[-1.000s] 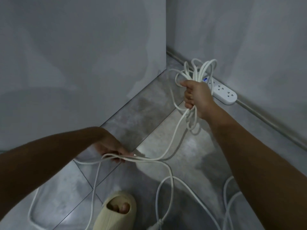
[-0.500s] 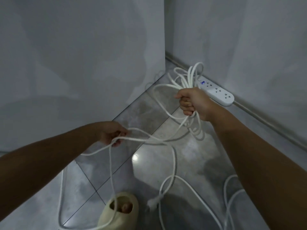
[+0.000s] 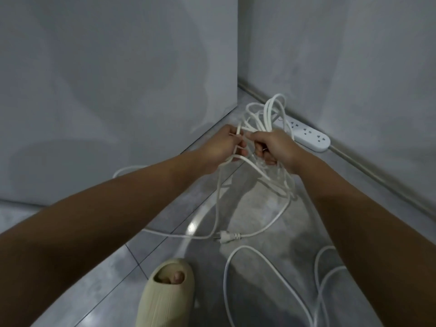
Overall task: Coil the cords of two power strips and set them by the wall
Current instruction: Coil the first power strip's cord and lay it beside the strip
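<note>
A white power strip point(image 3: 310, 136) lies on the floor against the right wall. Its white cord is bunched in loops point(image 3: 266, 114) that stick up from my right hand point(image 3: 274, 146), which is shut around the bundle. My left hand point(image 3: 223, 147) is right beside it, pinching a strand of the same cord. From the hands the cord hangs down to the floor and ends at the plug point(image 3: 227, 237). A second white cord point(image 3: 271, 267) lies loose on the floor at the lower right; its strip is out of view.
Grey walls meet in a corner point(image 3: 237, 90) just behind the hands. The floor is grey tile point(image 3: 113, 263). My foot in a beige slipper point(image 3: 167, 293) stands at the bottom centre, near the loose cords.
My left hand rose from low on the left and came up to the right hand, bringing a strand of cord. The plug slid along the floor towards the middle.
</note>
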